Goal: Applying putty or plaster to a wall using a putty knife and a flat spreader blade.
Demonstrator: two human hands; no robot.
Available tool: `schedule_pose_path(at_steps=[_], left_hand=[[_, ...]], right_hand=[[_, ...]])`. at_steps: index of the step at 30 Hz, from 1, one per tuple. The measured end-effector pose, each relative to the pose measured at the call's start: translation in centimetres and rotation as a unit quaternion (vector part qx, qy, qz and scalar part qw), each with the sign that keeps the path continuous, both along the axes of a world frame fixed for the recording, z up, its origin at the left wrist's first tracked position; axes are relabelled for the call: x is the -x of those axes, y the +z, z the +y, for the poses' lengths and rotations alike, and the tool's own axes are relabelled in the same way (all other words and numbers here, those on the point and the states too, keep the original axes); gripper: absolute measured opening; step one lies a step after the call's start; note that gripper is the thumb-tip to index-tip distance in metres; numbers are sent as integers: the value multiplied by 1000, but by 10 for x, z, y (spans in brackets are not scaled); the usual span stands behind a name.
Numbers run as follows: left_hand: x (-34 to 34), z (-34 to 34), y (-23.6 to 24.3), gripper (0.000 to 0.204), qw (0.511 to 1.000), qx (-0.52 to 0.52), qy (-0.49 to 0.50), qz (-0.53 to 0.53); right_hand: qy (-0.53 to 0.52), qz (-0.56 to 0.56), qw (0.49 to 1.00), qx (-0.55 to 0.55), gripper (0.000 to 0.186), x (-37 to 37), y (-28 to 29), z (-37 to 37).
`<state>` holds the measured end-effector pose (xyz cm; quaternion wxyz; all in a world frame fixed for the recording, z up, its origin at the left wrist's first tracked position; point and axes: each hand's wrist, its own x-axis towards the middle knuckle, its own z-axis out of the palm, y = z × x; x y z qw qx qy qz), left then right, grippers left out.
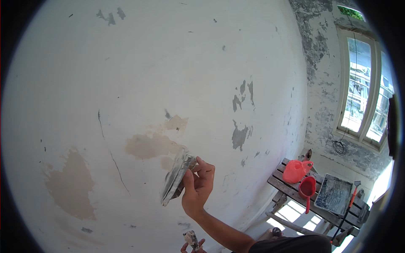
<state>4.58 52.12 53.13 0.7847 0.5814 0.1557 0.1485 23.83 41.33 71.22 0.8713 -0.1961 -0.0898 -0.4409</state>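
Observation:
My right hand [200, 192] is raised in front of the white wall [181, 71], its fingers closed around a wide, putty-smeared trowel [175, 179]. The blade is tilted and lies at or close to the wall, just below a beige patch [152, 145]; whether it touches I cannot tell. At the bottom edge my left hand [200, 249], mostly cut off, grips a small tool caked with pale putty [191, 238]. Its exact kind does not show. Left of the trowel a thin dark crack [114, 162] runs down the wall, with a larger beige patch [71, 185] beyond it.
Grey peeled spots [239, 135] mark the wall to the right. A slatted wooden bench [287, 189] at right carries a pink-red jug [296, 170], a red dipper [307, 187], a smeared paint tray [333, 195] and an orange-handled scraper [352, 198]. Behind it stands a window [359, 84].

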Motion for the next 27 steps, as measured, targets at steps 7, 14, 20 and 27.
schedule_pose_path(at_steps=[7, 14, 20, 27], left_hand=[[7, -8, -8, 59, 1000, -3, -6, 8], [9, -7, -22, 56, 999, -10, 36, 11], [10, -16, -4, 53, 998, -11, 40, 37], [20, -13, -25, 55, 1000, -11, 23, -6]], right_hand=[[-64, 187, 975, 101, 33, -40, 1, -33], [-204, 71, 960, 178, 29, -43, 56, 21], [-79, -63, 982, 162, 38, -6, 64, 31], [-49, 162, 985, 39, 37, -43, -18, -36]])
